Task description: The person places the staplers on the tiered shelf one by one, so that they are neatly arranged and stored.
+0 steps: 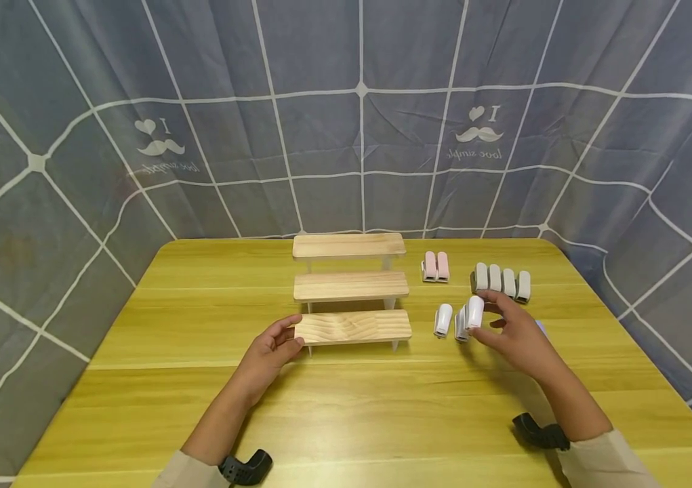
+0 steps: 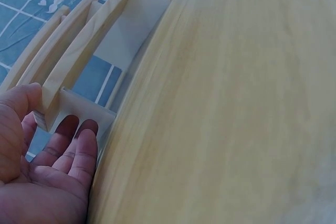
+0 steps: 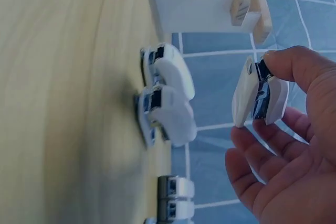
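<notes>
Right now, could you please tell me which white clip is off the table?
The white clip pinched by the right hand; the other two white clips rest on the table.

You get soft, moderate light in the head view, with a pale glare on the tabletop [image 1: 352, 434] in front of the wooden shelf [image 1: 350, 287]. Right of the shelf, your right hand [image 1: 513, 335] casts a faint, soft-edged shadow. Behind the shelf, the curtain [image 1: 321, 135] looks dimmer, its grid lines bowing toward both edges. Your wrist views look bluish and hazy; in the right one, blurred wood grain and a broad shadow lie beside the shelf.
</notes>
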`<state>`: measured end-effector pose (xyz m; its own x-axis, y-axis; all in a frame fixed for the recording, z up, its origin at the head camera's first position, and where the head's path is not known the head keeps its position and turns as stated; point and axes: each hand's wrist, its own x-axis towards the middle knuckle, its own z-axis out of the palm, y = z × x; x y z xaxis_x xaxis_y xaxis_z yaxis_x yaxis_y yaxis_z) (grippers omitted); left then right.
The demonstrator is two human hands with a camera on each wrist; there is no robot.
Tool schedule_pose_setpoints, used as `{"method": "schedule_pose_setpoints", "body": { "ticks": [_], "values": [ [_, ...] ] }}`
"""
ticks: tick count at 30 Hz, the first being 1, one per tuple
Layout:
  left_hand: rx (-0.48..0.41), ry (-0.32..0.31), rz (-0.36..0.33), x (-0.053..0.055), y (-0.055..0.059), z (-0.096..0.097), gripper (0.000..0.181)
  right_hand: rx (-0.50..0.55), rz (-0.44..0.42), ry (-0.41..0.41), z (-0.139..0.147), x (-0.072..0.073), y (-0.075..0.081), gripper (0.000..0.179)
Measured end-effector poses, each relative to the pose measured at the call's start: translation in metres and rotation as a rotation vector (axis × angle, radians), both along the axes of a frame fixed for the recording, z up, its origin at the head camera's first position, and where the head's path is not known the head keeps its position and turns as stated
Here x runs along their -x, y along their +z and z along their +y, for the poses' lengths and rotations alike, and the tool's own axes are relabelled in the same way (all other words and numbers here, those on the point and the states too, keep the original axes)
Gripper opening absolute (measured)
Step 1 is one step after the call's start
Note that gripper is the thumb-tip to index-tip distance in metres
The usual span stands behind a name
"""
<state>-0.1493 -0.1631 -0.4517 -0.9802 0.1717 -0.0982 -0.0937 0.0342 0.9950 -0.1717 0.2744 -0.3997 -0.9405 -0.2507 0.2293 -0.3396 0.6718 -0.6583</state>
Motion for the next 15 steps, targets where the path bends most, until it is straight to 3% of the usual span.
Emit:
{"method": "schedule_pose_setpoints", "body": {
  "ticks": [15],
  "values": [
    [-0.009, -0.015, 0.006, -0.002, 0.001, 0.0, 0.053, 0.015, 0.023, 0.076, -0.031, 0.004, 0.018, 0.062]
  ]
}}
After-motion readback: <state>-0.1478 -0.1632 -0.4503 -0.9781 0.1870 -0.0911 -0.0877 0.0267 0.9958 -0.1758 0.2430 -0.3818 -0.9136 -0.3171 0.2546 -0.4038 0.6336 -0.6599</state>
